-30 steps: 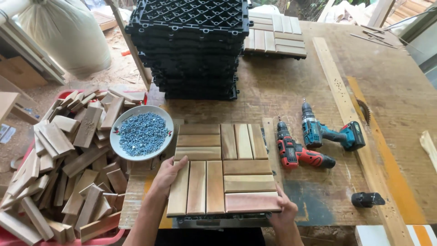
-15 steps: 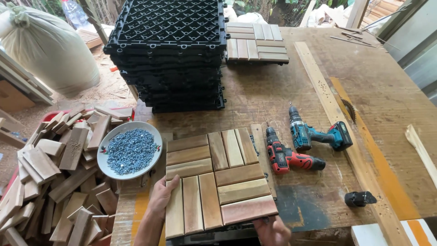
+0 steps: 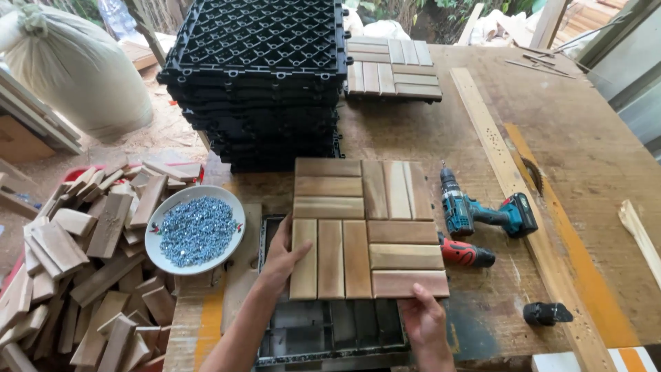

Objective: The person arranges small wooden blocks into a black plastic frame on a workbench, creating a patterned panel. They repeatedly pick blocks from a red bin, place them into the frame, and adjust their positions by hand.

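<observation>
Both hands grip one square wooden tile (image 3: 368,231) by its edges, the left hand (image 3: 282,258) clamped on the left side and the right hand (image 3: 421,318) on the near edge, holding it above the counter (image 3: 592,158) and a dark frame (image 3: 330,331). Two drills, one teal (image 3: 482,210) and one red (image 3: 465,253), lie just beside its right edge, with open wood beyond them. A plate of screws (image 3: 196,231) sits to the left, and one stack of black grids (image 3: 258,83) and a second wooden tile (image 3: 392,69) lie beyond the far edge.

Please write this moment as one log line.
left hand: holds wooden tile left edge | right hand: holds near edge | beside: bowl of screws, two drills
</observation>
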